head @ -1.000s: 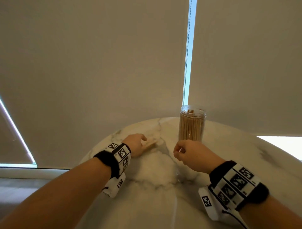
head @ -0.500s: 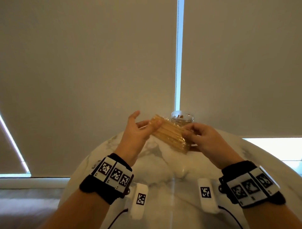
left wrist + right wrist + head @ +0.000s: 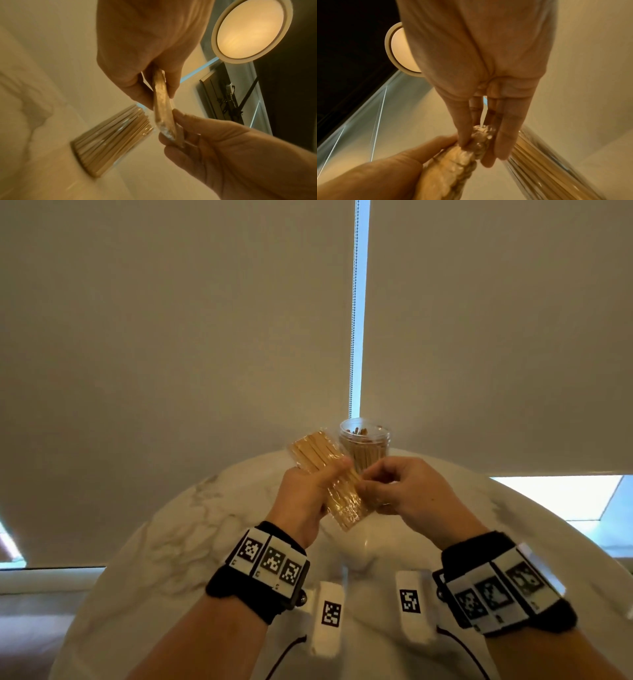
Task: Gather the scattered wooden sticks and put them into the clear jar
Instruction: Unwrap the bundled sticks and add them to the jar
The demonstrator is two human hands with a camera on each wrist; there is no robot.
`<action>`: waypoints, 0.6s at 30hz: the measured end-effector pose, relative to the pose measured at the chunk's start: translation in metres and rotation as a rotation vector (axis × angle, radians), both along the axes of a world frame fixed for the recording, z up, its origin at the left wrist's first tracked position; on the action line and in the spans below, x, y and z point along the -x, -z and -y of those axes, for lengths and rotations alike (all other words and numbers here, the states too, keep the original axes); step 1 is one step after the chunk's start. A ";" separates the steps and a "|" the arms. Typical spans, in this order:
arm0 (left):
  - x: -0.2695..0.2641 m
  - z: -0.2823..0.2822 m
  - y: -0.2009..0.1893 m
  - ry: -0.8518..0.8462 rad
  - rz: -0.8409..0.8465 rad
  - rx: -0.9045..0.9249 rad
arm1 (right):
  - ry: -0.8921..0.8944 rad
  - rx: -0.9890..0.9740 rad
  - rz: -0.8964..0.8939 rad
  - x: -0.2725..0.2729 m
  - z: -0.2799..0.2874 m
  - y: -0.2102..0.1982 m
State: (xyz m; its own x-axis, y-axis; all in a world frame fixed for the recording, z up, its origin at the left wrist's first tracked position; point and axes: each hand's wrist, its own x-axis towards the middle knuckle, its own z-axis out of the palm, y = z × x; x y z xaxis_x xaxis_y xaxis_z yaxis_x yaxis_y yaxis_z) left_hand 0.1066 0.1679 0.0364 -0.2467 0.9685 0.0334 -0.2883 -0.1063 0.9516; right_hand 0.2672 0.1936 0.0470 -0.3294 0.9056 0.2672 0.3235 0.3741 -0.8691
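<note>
Holding a wrapped bundle of sticks (image 3: 323, 474) before the jar (image 3: 364, 446) (already well filled), the left hand (image 3: 305, 501) grips it; the right hand (image 3: 407, 491) pinches its wrapper, which probably needs opening next.

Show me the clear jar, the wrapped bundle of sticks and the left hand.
clear jar (image 3: 365, 447), head view, front wall
wrapped bundle of sticks (image 3: 317, 455), head view, upper half
left hand (image 3: 303, 501), head view, back of hand

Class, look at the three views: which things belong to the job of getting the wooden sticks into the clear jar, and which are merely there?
Part of the job:
wrapped bundle of sticks, held by the left hand and right hand
clear jar, already holding sticks

Merely there:
marble table
window blinds
ceiling lamp
</note>
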 end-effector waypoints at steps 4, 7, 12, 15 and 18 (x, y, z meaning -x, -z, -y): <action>0.003 -0.007 0.009 -0.037 -0.059 0.029 | 0.118 -0.151 0.146 0.009 -0.002 0.014; 0.004 -0.011 0.013 -0.040 -0.054 0.073 | 0.139 -0.216 0.167 0.014 -0.002 0.020; 0.006 -0.013 0.015 -0.075 -0.015 0.145 | 0.126 -0.271 0.133 0.018 -0.001 0.023; 0.016 -0.019 0.017 -0.132 0.048 0.167 | 0.087 -0.343 0.075 0.021 0.002 0.018; 0.025 -0.020 0.016 -0.120 0.156 0.171 | -0.015 -0.376 0.131 0.024 0.004 0.015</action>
